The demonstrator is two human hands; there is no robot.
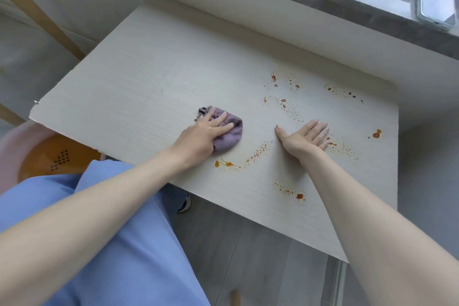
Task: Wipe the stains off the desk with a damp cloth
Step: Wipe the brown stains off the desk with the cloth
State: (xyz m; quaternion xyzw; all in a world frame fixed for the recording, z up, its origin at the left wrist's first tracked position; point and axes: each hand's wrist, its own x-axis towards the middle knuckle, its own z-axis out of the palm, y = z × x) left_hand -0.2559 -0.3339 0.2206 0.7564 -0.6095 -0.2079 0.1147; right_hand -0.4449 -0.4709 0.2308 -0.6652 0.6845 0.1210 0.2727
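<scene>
Head view, looking down on a pale wood-grain tabletop (149,77) set against a wall beneath a grey windowsill (323,2). Left hand (201,136) lies palm-down on a bunched purple cloth (229,134), its fingers (218,120) spread over the cloth's upper side and pressing it flat to the tabletop; they rest on the fabric without closing around it. Part of the cloth shows beyond the fingertips and beside the little finger. Right hand (304,138) lies open, palm-down, directly on the tabletop, fingers extended and holding nothing. Orange-brown stains (285,104) are scattered around the right hand: speckled patches beyond its fingertips, a streak in the gap between the two hands (nearer the wrists), spots just beside its little finger, and a cluster (289,191) beside the forearm towards the near edge. No stain shows on the surface beyond the left fingertips. A phone (437,5) lies on the windowsill. An orange stool (54,156) stands partly below the tabletop's left edge.
</scene>
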